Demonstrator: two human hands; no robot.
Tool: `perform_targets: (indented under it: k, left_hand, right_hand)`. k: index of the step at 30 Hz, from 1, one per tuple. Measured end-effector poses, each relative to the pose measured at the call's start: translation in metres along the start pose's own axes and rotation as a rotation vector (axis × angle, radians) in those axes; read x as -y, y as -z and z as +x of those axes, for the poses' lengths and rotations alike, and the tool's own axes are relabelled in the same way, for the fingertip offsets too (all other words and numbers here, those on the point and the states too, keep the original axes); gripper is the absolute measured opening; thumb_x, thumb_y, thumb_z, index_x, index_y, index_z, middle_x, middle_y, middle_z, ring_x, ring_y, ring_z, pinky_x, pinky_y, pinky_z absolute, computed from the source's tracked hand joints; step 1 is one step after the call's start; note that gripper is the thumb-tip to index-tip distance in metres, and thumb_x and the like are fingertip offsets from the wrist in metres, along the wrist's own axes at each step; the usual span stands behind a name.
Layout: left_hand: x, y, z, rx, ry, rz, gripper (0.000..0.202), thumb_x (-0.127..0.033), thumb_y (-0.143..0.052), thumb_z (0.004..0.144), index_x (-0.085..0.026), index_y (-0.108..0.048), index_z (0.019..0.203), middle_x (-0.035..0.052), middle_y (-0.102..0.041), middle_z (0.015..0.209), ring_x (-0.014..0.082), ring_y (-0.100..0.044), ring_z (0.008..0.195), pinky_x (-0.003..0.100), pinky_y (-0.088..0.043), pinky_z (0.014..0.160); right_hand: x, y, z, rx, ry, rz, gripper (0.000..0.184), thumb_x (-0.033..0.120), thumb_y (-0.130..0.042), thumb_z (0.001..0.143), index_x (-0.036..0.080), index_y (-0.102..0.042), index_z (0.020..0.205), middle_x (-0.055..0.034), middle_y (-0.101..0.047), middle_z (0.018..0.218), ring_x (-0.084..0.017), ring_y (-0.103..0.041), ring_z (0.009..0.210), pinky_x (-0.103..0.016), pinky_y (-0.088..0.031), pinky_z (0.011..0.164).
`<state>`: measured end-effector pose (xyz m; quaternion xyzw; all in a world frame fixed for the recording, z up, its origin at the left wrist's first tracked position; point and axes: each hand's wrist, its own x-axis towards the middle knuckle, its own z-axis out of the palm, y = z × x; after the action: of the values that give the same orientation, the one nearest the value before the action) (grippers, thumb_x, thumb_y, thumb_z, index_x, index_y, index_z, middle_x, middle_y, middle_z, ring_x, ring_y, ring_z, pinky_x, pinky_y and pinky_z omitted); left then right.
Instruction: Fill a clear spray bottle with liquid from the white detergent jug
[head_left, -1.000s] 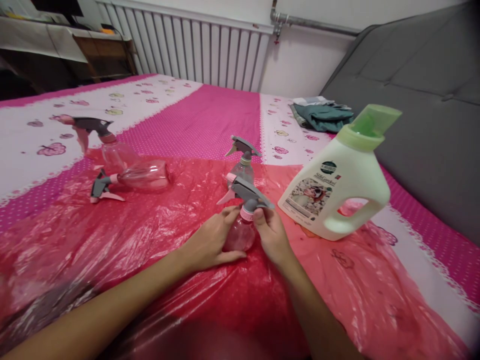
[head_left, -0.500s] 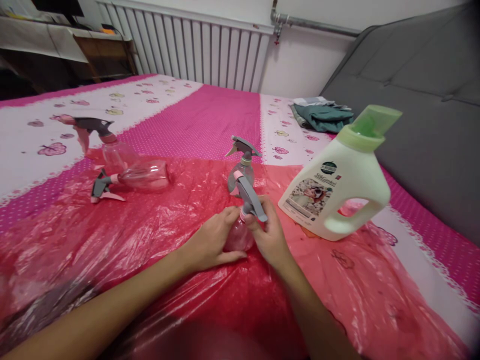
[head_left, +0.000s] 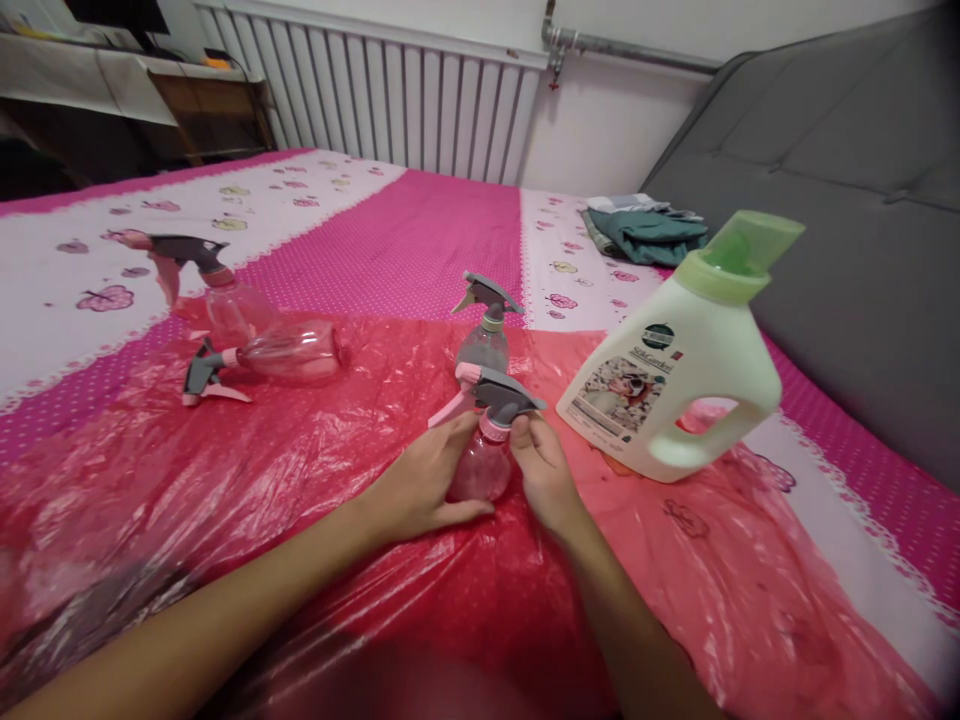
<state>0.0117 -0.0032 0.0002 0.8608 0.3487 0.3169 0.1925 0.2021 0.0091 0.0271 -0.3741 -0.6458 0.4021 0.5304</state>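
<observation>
A small pink spray bottle (head_left: 484, 470) with a grey and pink trigger head (head_left: 499, 395) stands upright in front of me. My left hand (head_left: 427, 475) wraps round its clear pink body from the left. My right hand (head_left: 546, 468) has curled fingers at the rear end of the trigger head, with the thumb close to the collar. Just behind stands another spray bottle (head_left: 484, 345), clear with a grey head and pale collar. To the right is a large pale green detergent jug (head_left: 622, 350) with a green cap.
Red plastic sheeting (head_left: 352, 440) covers the near part of the bed. On the left, one pink spray bottle (head_left: 292, 352) lies on its side before an upright one (head_left: 234, 305). Folded clothes (head_left: 649, 230) lie far right, near the grey headboard (head_left: 832, 150).
The trigger head has turned; its pink nozzle and trigger now point left instead of away from me. My right hand's fingers have shifted to its rear end. My left hand stays on the bottle.
</observation>
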Motion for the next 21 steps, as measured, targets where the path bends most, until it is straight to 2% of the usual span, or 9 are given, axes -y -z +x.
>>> perform_targets:
  k: [6, 8, 15, 21]
  left_hand:
    - [-0.0042, 0.0016, 0.0011, -0.009, 0.014, -0.077, 0.087, -0.049, -0.08, 0.093, -0.028, -0.03, 0.161, 0.0176, -0.054, 0.153, 0.0388, -0.061, 0.136, 0.058, -0.052, 0.113]
    - [-0.0049, 0.0018, 0.001, -0.013, 0.007, -0.091, 0.086, -0.048, -0.081, 0.093, -0.028, -0.031, 0.16, 0.017, -0.054, 0.154, 0.0384, -0.059, 0.137, 0.058, -0.051, 0.114]
    - [-0.0058, 0.0023, 0.0022, -0.023, 0.012, -0.115, 0.083, -0.043, -0.082, 0.092, -0.027, -0.035, 0.158, 0.0165, -0.055, 0.152, 0.0377, -0.06, 0.135, 0.057, -0.052, 0.113]
    - [-0.007, 0.0037, 0.002, -0.016, -0.012, -0.089, 0.093, -0.044, -0.082, 0.092, -0.03, -0.024, 0.163, 0.0178, -0.052, 0.156, 0.0395, -0.06, 0.137, 0.058, -0.051, 0.114]
  right_hand:
    - [0.0067, 0.0023, -0.0001, 0.01, -0.028, -0.006, 0.051, 0.068, -0.069, 0.092, 0.02, -0.059, 0.106, -0.0053, -0.063, 0.107, -0.016, -0.061, 0.1, -0.033, -0.052, 0.098]
    - [0.0068, 0.0023, -0.0002, 0.002, -0.043, -0.012, 0.052, 0.067, -0.072, 0.09, 0.02, -0.056, 0.105, -0.0047, -0.062, 0.107, -0.015, -0.06, 0.099, -0.032, -0.051, 0.097]
    - [0.0009, -0.0007, -0.0036, 0.009, -0.054, -0.026, 0.063, 0.075, -0.071, 0.086, 0.022, -0.058, 0.117, -0.0068, -0.063, 0.117, -0.019, -0.059, 0.109, -0.037, -0.048, 0.103]
    - [0.0048, -0.0006, -0.0045, 0.032, -0.038, -0.015, 0.05, 0.067, -0.046, 0.104, 0.025, -0.062, 0.124, -0.0065, -0.064, 0.119, -0.018, -0.06, 0.114, -0.036, -0.048, 0.105]
